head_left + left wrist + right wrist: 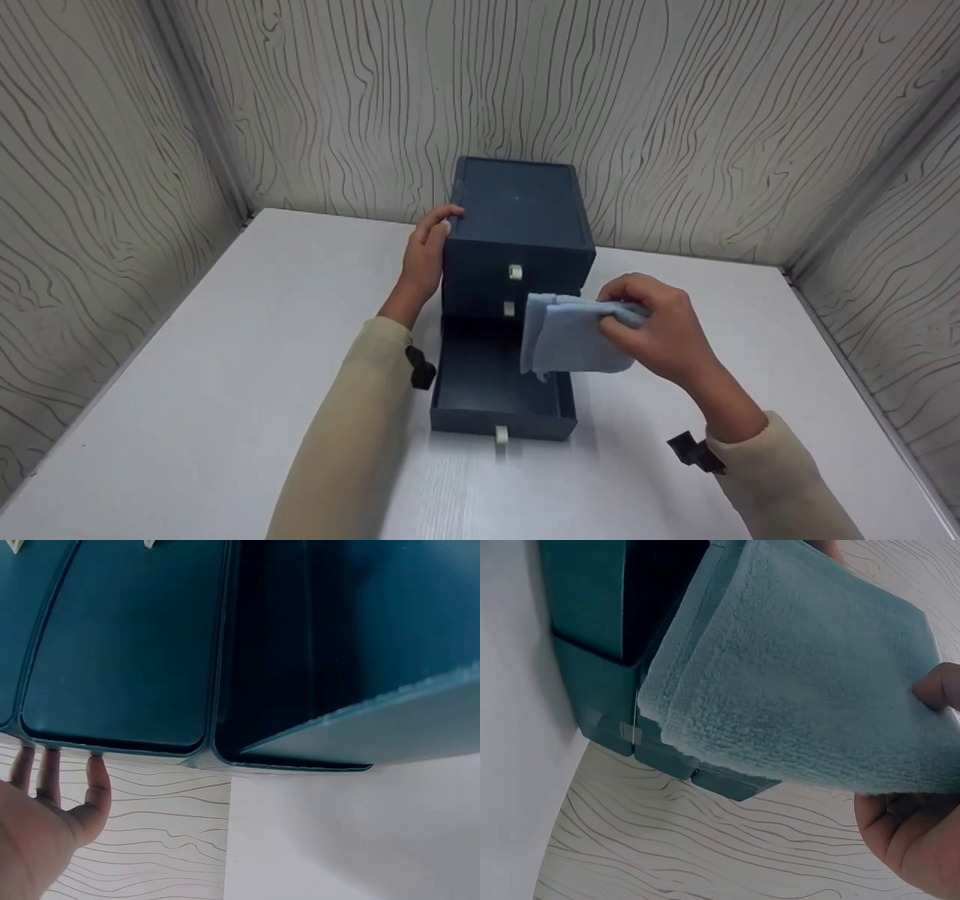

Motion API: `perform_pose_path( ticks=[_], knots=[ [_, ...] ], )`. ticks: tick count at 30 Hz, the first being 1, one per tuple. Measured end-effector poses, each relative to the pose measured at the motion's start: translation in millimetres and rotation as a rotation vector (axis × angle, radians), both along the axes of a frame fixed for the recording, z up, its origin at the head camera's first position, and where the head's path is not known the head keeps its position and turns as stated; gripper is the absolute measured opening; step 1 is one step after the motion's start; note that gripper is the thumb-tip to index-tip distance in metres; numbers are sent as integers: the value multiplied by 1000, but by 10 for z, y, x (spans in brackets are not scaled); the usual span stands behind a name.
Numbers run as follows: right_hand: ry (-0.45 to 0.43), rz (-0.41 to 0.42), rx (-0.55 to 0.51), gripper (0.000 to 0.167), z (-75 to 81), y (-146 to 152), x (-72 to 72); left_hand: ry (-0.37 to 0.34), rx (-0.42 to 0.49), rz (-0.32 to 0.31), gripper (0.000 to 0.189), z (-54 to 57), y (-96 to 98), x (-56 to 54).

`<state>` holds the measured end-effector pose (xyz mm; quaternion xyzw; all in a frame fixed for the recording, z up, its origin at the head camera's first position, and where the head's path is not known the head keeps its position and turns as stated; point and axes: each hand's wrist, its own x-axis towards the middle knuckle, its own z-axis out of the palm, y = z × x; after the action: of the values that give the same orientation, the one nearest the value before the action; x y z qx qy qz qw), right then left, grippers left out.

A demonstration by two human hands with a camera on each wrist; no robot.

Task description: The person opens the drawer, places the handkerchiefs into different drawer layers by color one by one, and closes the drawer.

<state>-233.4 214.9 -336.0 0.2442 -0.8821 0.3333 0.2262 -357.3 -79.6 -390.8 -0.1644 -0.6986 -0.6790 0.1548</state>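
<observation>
A dark blue drawer cabinet [525,202] stands on the table with its bottom drawer [487,382] pulled out; no contents show inside that drawer. My left hand [426,255] rests against the cabinet's left side near the top, and in the left wrist view its fingertips [97,765] touch the side edge. In my right hand [664,326] a folded light blue towel [574,337] is pinched between thumb and fingers. The towel hangs above the right part of the open drawer, hiding some of it. Its terry texture shows in the right wrist view, where the thumb [939,686] presses on it.
Two upper drawers are closed, each with a small pale knob [515,272]. The white table [225,360] extends around the cabinet. Behind it rises a wood-grain patterned wall [375,97], with side panels left and right.
</observation>
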Motion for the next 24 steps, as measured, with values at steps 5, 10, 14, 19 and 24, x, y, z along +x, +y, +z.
perform_pose_path(
  ticks=[5,10,14,19,24],
  knots=[
    [-24,64,-38,25,-71,-165,-57,-5,-21,4,37,-8,-2,8],
    [-28,82,-48,21,-151,-328,-94,16,-5,4,36,-7,4,-3],
    [-12,88,-86,18,-215,-442,-116,18,10,0,35,-7,7,-8],
    [3,64,-130,16,-287,-549,-182,18,30,-2,35,-6,6,-6],
    [77,27,-155,16,-380,-618,-270,24,41,-15,35,-11,1,-11]
  ],
)
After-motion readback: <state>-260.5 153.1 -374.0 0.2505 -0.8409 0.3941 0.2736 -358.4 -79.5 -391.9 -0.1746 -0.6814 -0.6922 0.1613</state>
